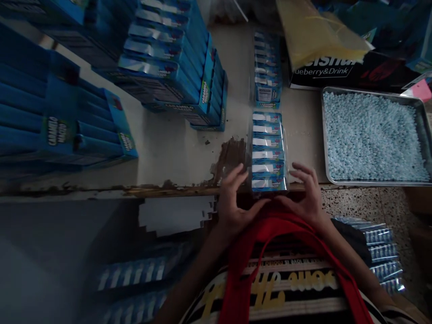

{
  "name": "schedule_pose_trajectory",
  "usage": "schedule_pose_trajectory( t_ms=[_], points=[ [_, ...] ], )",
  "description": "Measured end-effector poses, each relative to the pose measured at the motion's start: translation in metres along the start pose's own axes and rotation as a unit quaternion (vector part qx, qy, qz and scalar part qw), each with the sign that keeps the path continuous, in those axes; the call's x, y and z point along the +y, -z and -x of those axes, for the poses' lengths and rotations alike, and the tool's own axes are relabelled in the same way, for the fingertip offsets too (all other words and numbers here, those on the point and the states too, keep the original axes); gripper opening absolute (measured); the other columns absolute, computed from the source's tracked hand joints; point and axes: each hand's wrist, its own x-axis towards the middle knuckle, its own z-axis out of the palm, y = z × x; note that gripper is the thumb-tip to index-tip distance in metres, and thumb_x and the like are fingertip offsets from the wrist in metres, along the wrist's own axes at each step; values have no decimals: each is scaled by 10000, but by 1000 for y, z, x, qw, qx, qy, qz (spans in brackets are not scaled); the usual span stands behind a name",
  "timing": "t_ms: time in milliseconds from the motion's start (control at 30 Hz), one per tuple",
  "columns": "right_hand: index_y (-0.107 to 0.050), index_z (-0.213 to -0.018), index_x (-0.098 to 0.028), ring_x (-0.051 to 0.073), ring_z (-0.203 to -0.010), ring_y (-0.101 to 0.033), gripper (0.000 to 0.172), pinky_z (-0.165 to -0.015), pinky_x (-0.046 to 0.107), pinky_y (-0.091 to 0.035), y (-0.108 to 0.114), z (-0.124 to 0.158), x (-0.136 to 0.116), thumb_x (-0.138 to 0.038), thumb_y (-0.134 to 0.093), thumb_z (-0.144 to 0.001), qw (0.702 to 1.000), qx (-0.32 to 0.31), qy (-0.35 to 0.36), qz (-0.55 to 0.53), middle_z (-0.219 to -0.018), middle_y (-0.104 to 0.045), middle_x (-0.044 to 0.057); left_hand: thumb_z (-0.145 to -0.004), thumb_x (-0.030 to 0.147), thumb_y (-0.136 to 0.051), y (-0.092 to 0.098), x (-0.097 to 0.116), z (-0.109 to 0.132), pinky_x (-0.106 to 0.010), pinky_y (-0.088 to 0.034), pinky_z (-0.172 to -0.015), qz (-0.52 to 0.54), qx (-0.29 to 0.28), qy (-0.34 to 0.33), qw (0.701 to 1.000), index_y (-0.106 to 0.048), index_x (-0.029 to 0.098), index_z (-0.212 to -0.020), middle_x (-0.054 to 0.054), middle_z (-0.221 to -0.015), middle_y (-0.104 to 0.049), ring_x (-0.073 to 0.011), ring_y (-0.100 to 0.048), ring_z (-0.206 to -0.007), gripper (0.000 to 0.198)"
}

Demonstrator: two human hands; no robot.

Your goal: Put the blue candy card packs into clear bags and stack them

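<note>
A row of small blue boxes in clear plastic wrap [268, 155] lies at the table's front edge, with white patches along the boxes. My left hand [234, 200] is beside its near left corner, fingers spread and thumb pointing inward below the pack. On the other side, my right hand [308, 195] has its fingers apart near the wrap's right edge. Both hands look open around the near end; I cannot tell whether fingertips touch the film. Right behind lies a second row of blue boxes [267, 67], also in clear film.
Stacked blue display cartons [162, 67] stand at left, with more cartons [60, 112] farther left. A metal tray [326, 135] of small pale-blue pieces sits at right. Behind it are a black printed box [324, 74] and yellowish plastic [310, 31]. Wrapped packs [383, 252] lie below the worn table edge.
</note>
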Motion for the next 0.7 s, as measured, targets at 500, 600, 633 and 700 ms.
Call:
schedule_pose_trajectory(
  t_ms=[500,600,633,700],
  points=[
    [-672,-823,-276,159,-728,-718,193,-662,336,-558,6,8,-17,-170,-658,-984,981,40,116,149,-831,-784,-8,-822,90,-807,15,6,-9,-263,-603,-723,-136,15,-246,959,-729,218,-1088,-4,-807,-784,-163,-742,-695,306],
    [-664,-865,-274,161,-683,-645,132,-641,347,-491,7,21,-10,-207,-691,-974,978,28,160,132,-804,-748,-10,-826,72,-777,18,-2,0,-267,-595,-709,-136,10,-274,952,-711,212,-1082,-9,-776,-755,-166,-726,-690,299],
    [-663,-898,-271,172,-695,-630,90,-647,354,-481,9,27,-7,-269,-717,-970,983,29,146,109,-803,-729,-1,-826,59,-752,20,-5,5,-265,-588,-699,-131,7,-278,951,-700,214,-1074,-7,-773,-746,-163,-717,-686,298],
    [-643,-916,-258,198,-740,-609,202,-672,369,-481,14,35,4,-436,-718,-974,995,52,61,51,-803,-671,21,-818,57,-714,24,-11,17,-258,-570,-675,-98,-19,-267,958,-676,227,-1053,-1,-787,-738,-153,-700,-677,293]
  ],
)
